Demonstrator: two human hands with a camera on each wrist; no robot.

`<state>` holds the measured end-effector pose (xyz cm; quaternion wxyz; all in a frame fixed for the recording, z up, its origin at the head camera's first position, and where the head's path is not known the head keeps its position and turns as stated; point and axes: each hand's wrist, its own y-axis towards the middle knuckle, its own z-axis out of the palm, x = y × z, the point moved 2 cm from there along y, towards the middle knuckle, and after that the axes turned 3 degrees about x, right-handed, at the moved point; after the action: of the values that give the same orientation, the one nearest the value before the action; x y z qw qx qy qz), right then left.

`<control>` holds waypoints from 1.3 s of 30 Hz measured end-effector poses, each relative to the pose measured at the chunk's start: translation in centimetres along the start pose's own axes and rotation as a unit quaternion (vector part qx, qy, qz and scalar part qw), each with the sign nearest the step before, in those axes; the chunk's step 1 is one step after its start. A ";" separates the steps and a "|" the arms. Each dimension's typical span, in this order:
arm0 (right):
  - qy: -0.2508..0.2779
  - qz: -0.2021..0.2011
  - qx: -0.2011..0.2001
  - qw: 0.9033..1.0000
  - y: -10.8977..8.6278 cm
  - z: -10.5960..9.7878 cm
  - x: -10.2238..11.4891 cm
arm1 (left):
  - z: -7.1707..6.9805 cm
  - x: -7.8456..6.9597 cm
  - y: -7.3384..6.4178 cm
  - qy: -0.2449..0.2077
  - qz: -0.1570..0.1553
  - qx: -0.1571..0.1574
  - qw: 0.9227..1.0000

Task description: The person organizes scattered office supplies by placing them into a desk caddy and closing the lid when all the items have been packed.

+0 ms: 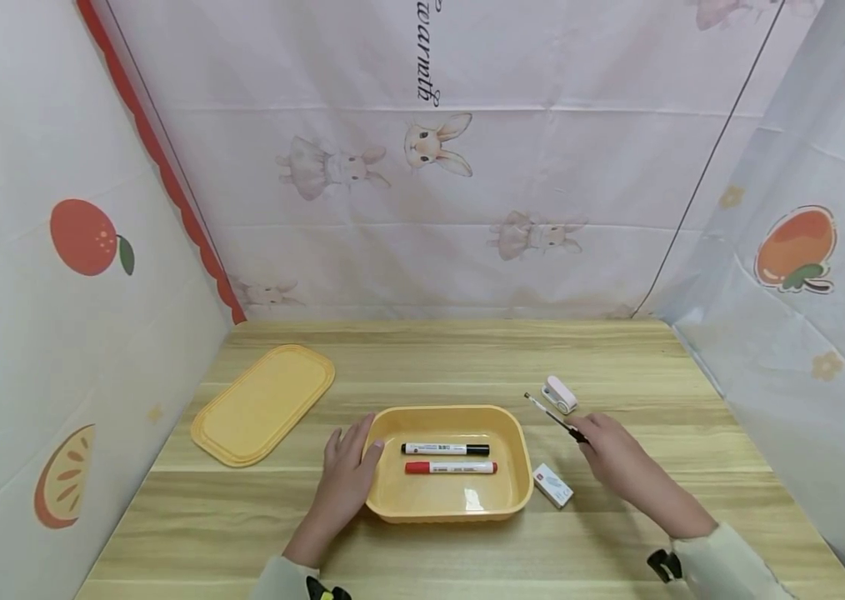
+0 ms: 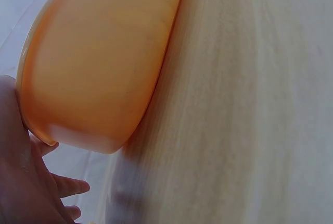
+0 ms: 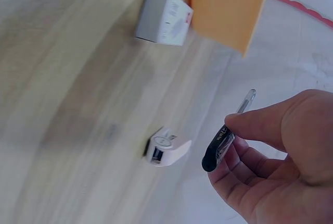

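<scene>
Rabbit-printed sheeting [image 1: 595, 150] is hung behind a wood-grained table [image 1: 452, 367], and directions are read from the centre of the yellow tray [image 1: 407, 502] in the head view. At 2 o'clock, a clear-barrelled pen [image 1: 556, 418] with a black end is pinched between the thumb and fingers of the right hand [image 1: 621, 458], its clear end pointed toward 10 o'clock. At 9 o'clock, the tray's rim is gripped by the left hand [image 1: 347, 471], with the thumb laid over the edge.

With the grip placed near the black end, the far end could easily be swung, so a firm pinch and a level barrel are advised. Should the pen be brought over the tray, the near wall would best be cleared first and the barrel lowered alongside the black marker [image 1: 445, 449] and the red marker [image 1: 451, 468], which are laid roughly from 9 to 3 o'clock. Steadiness can be lent by the left hand.

Close to the pen, at 2 o'clock, a small pale stapler [image 1: 559, 394] could be knocked. At 3 o'clock, a white box [image 1: 553, 485] is set just beside the tray; whether they touch cannot be told. Toward 10 o'clock, a flat yellow lid [image 1: 263, 404] is laid well out of the way.
</scene>
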<state>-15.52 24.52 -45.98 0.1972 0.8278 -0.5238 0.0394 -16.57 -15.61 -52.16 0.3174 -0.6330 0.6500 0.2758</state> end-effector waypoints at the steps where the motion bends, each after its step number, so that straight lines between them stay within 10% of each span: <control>1: -0.001 -0.005 -0.004 1.000 0.1 -0.1 0.1 | 0.0 0.0 0.0 0.000 0.000 0.000 1.000; 39: -0.009 -0.150 0.027 0.988 6.3 1.0 8.7 | 0.1 0.1 0.1 0.000 0.003 -0.002 1.000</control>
<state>-17.32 14.35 -42.74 0.1734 0.9023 -0.3943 0.0159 -16.69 -15.62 -52.34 0.3151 -0.6316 0.6517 0.2776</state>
